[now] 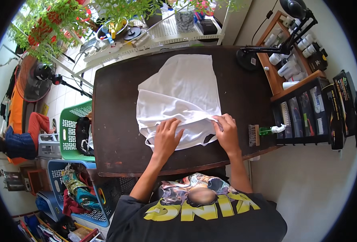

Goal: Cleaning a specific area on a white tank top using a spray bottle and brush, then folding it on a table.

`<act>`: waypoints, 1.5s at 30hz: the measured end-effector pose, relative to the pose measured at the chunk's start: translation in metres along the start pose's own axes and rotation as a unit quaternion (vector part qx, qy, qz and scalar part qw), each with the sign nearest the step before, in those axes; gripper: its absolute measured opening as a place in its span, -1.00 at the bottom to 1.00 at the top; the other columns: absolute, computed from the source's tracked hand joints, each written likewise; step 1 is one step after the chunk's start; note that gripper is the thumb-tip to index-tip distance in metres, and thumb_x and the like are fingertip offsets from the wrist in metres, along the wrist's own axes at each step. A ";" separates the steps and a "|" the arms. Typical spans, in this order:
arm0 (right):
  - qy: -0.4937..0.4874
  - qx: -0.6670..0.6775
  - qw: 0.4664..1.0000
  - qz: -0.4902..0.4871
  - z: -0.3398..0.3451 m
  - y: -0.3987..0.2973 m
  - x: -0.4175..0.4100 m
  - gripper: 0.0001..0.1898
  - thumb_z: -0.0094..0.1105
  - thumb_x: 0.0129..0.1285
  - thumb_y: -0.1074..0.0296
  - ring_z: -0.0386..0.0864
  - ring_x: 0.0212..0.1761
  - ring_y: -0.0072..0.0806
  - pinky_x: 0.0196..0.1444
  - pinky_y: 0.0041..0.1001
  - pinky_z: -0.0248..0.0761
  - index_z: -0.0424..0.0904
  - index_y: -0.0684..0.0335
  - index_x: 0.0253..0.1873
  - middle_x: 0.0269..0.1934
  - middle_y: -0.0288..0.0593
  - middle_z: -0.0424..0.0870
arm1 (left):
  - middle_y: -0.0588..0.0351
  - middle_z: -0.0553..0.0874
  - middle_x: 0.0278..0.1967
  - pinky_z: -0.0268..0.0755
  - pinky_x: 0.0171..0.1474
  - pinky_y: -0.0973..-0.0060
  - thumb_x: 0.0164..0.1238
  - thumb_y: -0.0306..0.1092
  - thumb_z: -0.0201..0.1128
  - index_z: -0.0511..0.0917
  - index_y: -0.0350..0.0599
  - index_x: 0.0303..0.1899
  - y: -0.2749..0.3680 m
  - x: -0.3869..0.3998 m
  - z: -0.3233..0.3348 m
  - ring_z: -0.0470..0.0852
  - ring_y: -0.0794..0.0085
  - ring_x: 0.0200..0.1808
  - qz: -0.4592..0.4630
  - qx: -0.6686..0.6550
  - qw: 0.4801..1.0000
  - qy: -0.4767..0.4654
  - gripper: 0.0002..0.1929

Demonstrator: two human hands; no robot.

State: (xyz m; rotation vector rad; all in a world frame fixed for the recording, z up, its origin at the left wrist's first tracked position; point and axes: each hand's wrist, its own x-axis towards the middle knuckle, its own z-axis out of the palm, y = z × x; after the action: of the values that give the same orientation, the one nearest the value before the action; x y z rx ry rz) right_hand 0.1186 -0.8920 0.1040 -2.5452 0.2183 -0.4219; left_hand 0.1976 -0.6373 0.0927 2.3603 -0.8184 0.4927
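A white cloth garment (184, 81) lies partly folded on the dark wooden table (115, 121), its near part creased and gathered. My left hand (165, 136) rests on the near left part of the fabric, fingers slightly curled; whether it pinches any cloth is hard to tell. At the garment's right edge, my right hand (227, 128) pinches a fold between thumb and fingers. A dark gap shows through the cloth just left of my right wrist.
Right of the garment are a brush (253, 135), a green spray bottle (266, 130), a black desk lamp (247, 59) and a drawer unit (302, 115). Green (66, 130) and blue (53, 178) baskets stand left. Behind is a metal shelf (163, 33). Another person (21, 142) sits far left.
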 end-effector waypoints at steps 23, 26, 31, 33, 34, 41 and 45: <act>-0.134 0.924 0.293 0.207 0.088 -0.002 -0.002 -0.34 0.28 0.59 -0.10 0.62 0.51 -0.09 0.63 -0.11 0.45 0.48 0.09 0.62 0.54 -0.02 0.59 | -0.17 0.84 -0.30 0.63 -0.34 0.19 0.86 -0.17 0.12 0.60 -0.06 0.21 0.131 0.003 -0.096 0.82 0.01 -0.42 0.017 -0.268 0.841 -0.470 -0.77; -0.159 0.937 0.224 0.215 0.069 -0.022 -0.002 -0.37 0.26 0.63 -0.07 0.63 0.44 -0.12 0.56 -0.15 0.48 0.48 0.10 0.62 0.50 -0.04 0.61 | -0.17 0.86 -0.22 0.63 -0.27 0.24 0.89 -0.21 0.09 0.58 -0.04 0.23 0.117 0.003 -0.106 0.79 0.00 -0.42 -0.027 -0.368 0.786 -0.496 -0.79; -0.181 0.853 0.444 0.206 0.006 -0.054 -0.016 -0.59 0.25 0.68 0.19 0.72 0.12 -0.22 0.26 -0.33 0.64 0.58 0.17 0.47 0.26 -0.12 0.73 | -0.04 0.88 -0.25 0.54 -0.22 0.41 0.79 -0.27 0.26 0.64 -0.05 0.19 0.098 0.001 -0.118 0.74 0.16 -0.43 -0.022 -0.501 0.771 -0.392 -0.83; -0.195 0.788 0.472 0.344 0.029 -0.025 -0.025 -0.55 0.17 0.74 0.07 0.73 0.20 -0.28 0.35 -0.34 0.63 0.52 0.16 0.52 0.27 -0.14 0.73 | -0.02 0.86 -0.29 0.52 -0.23 0.41 0.74 -0.27 0.32 0.67 -0.08 0.15 0.102 0.007 -0.133 0.70 0.20 -0.45 -0.080 -0.404 0.814 -0.410 -0.83; -0.196 0.750 0.478 0.413 0.037 -0.008 -0.029 -0.53 0.14 0.77 0.01 0.73 0.24 -0.30 0.39 -0.35 0.62 0.49 0.15 0.55 0.28 -0.16 0.74 | 0.01 0.85 -0.33 0.51 -0.25 0.40 0.69 -0.28 0.37 0.69 -0.12 0.11 0.103 0.008 -0.136 0.66 0.24 -0.47 -0.150 -0.297 0.851 -0.407 -0.82; -0.087 0.900 0.341 0.259 0.133 0.008 -0.047 -0.40 0.04 0.76 -0.15 0.62 0.47 -0.14 0.60 -0.19 0.47 0.40 0.04 0.68 0.50 -0.08 0.60 | 0.01 0.80 -0.40 0.49 -0.29 0.36 0.65 -0.29 0.35 0.71 -0.17 0.08 0.093 -0.006 -0.112 0.60 0.28 -0.48 -0.170 -0.273 0.908 -0.268 -0.81; -0.075 0.920 0.302 0.238 0.148 0.013 -0.030 -0.37 0.01 0.76 -0.20 0.62 0.53 -0.06 0.66 -0.12 0.45 0.41 -0.01 0.70 0.57 -0.05 0.59 | 0.09 0.76 -0.43 0.45 -0.31 0.39 0.69 -0.32 0.32 0.70 -0.19 0.07 0.122 -0.006 -0.098 0.54 0.33 -0.50 -0.082 -0.372 0.852 -0.360 -0.83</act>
State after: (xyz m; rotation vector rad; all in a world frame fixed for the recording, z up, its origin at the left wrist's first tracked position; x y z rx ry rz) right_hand 0.1399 -0.8235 -0.0292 -0.0544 0.1701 0.0284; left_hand 0.0991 -0.6506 0.2138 1.7967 -0.8844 -0.7296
